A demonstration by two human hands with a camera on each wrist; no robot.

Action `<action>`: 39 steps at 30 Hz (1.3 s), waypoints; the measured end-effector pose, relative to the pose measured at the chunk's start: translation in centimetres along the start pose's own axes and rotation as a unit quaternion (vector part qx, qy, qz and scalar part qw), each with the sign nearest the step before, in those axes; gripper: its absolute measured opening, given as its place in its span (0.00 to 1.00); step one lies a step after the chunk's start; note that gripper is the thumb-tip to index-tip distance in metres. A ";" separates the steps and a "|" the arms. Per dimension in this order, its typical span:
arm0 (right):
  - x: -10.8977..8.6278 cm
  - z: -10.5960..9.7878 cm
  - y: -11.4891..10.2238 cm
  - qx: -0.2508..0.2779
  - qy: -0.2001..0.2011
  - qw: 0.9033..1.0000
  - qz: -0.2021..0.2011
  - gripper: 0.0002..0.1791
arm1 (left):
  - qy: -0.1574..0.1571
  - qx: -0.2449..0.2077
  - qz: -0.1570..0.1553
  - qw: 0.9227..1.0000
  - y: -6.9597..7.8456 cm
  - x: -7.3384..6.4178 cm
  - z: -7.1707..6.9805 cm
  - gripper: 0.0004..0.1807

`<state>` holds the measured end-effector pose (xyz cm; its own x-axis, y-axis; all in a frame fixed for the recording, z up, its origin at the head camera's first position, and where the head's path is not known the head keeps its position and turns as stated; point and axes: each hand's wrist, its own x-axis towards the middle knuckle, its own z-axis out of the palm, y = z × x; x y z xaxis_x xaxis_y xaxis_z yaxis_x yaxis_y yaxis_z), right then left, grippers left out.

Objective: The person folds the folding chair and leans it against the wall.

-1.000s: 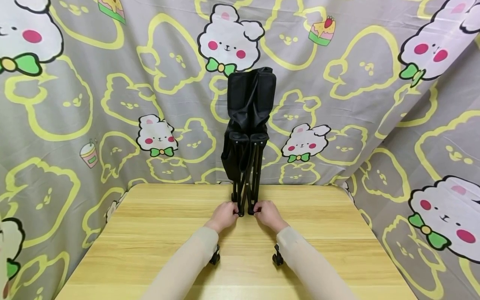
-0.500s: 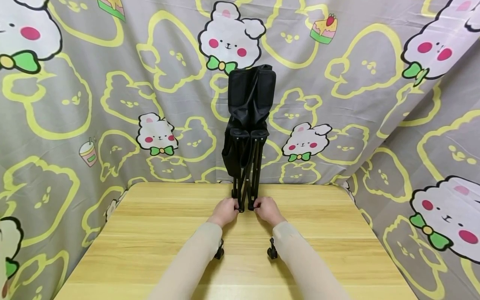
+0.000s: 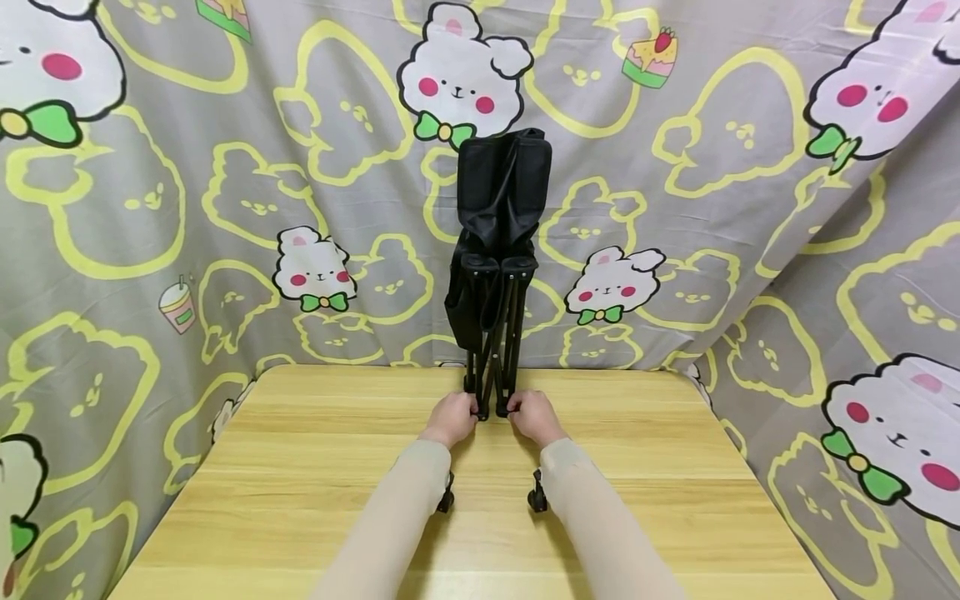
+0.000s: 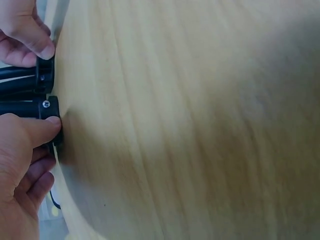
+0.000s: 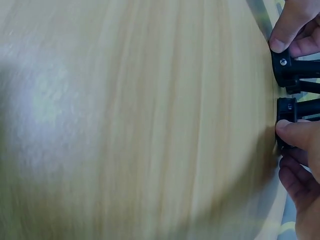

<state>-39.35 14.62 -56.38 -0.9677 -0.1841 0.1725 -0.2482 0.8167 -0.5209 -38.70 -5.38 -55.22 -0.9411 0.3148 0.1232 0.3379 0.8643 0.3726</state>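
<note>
A folded black camping chair stands upright at the far side of the wooden table, its fabric bunched above a bundle of thin dark legs. My left hand pinches the left front foot between thumb and fingers. On the other side, my right hand pinches the right front foot in the same manner. A narrow gap separates the two feet. In the left wrist view both thumbs press the ends of the black plastic feet. The rear legs are partly hidden behind the front ones.
The wood-grain table spreads out beneath both forearms. A grey curtain printed with rabbits and yellow outlines hangs close behind the table and along its sides. Small black devices sit under the wrists.
Both hands and the chair's feet have shifted slightly away from me across the table. My forearms have drawn a little closer together. The grip on each foot stays the same.
</note>
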 end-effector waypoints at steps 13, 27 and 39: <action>0.1 0.2 -0.2 0.013 -0.002 1.000 0.026 0.04 | 0.010 -0.041 -0.022 0.999 -0.4 0.3 0.4 0.02; -0.1 0.1 -0.1 0.024 0.014 0.999 0.022 0.03 | 0.015 -0.059 -0.033 0.998 -0.2 0.4 0.6 0.03; 0.5 -0.5 -0.1 0.004 -0.018 0.999 0.033 0.02 | -0.002 -0.039 0.018 0.999 -0.4 0.8 -0.7 0.02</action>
<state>-39.77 14.72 -55.86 -0.9828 -0.1502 0.1078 -0.1847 0.8234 -0.5366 -39.57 -5.75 -54.68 -0.9286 0.3461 0.1337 0.3686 0.8196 0.4386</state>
